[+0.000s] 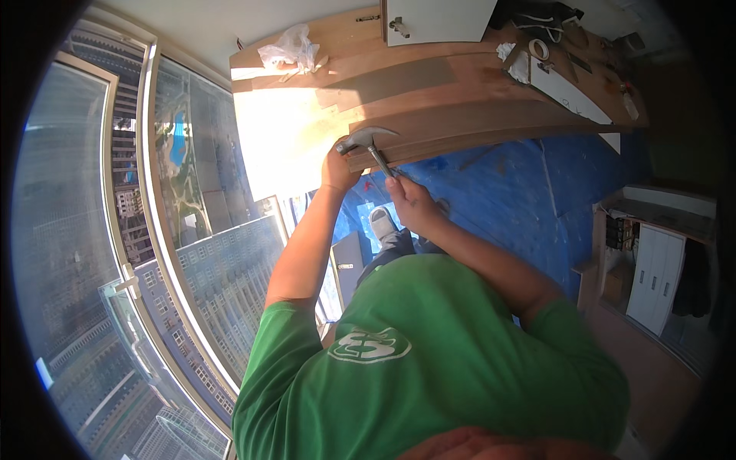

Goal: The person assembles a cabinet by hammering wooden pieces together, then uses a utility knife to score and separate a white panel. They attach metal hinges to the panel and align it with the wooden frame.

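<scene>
My right hand (412, 203) is closed round the handle of a claw hammer (380, 159). The hammer's metal head is up by the near left end of a long brown wooden board (460, 123), its curved claw pointing right. At that same end my left hand (338, 168) grips the board's edge, close beside the hammer head; some of its fingers are hidden. The board lies along the front of a wide wooden worktop (429, 54), and its left part is in bright sunlight.
A crumpled clear plastic bag (290, 50) lies at the far left of the worktop. A white cabinet panel (437, 21) stands at its back; a tape roll (539, 50) sits at far right. Blue sheeting (491, 184) covers the floor. Tall windows (192, 153) rise at left, a white-doored cabinet (656, 276) at right.
</scene>
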A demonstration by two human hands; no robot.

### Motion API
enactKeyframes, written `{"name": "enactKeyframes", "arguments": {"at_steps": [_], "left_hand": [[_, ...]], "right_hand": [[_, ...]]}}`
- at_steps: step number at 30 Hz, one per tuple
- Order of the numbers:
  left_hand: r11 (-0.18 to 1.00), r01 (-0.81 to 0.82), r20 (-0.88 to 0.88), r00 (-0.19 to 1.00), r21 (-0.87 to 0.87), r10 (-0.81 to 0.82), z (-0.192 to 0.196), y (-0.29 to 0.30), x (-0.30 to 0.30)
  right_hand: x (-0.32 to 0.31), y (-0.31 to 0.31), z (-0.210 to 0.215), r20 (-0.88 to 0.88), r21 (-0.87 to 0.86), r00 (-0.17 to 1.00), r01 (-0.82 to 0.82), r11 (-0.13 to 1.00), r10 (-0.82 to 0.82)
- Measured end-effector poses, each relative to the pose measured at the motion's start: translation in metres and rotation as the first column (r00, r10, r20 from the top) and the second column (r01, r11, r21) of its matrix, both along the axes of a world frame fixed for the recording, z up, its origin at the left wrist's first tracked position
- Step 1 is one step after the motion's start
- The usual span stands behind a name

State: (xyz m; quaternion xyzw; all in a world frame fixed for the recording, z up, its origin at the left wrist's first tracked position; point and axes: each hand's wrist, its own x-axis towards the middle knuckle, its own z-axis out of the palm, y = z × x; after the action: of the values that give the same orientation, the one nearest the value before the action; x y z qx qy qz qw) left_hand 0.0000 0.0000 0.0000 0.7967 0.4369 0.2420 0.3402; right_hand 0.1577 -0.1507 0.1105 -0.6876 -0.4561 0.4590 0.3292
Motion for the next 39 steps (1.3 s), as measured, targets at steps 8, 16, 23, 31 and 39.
{"name": "enactKeyframes", "arguments": {"at_steps": [8, 16, 23, 31, 39], "left_hand": [[0.998, -0.015, 0.043, 0.999, -0.063, 0.018, 0.033, -0.007, -0.008], [0.995, 0.013, 0.003, 1.0, 0.101, -0.013, 0.012, 0.003, -0.001], [0.999, 0.033, 0.055, 0.998, -0.001, -0.033, 0.034, 0.013, 0.0], [0.998, 0.022, 0.022, 1.0, -0.062, -0.02, 0.038, 0.033, 0.004], [0.996, 0.067, 0.1, 0.993, -0.066, -0.06, 0.035, 0.059, 0.007]], "right_hand": [[-0.039, 0.016, -0.011, -0.093, 0.043, 0.994, -0.059, 0.997, 0.062], [-0.043, 0.017, -0.014, -0.188, 0.045, 0.972, -0.134, 0.99, 0.14], [-0.033, 0.022, 0.016, -0.212, 0.054, 0.974, -0.067, 0.996, 0.077], [-0.039, 0.061, -0.001, -0.099, 0.115, 0.994, 0.052, 0.992, -0.041], [-0.039, 0.09, 0.016, 0.114, 0.18, 0.993, 0.018, 0.984, -0.039]]}}
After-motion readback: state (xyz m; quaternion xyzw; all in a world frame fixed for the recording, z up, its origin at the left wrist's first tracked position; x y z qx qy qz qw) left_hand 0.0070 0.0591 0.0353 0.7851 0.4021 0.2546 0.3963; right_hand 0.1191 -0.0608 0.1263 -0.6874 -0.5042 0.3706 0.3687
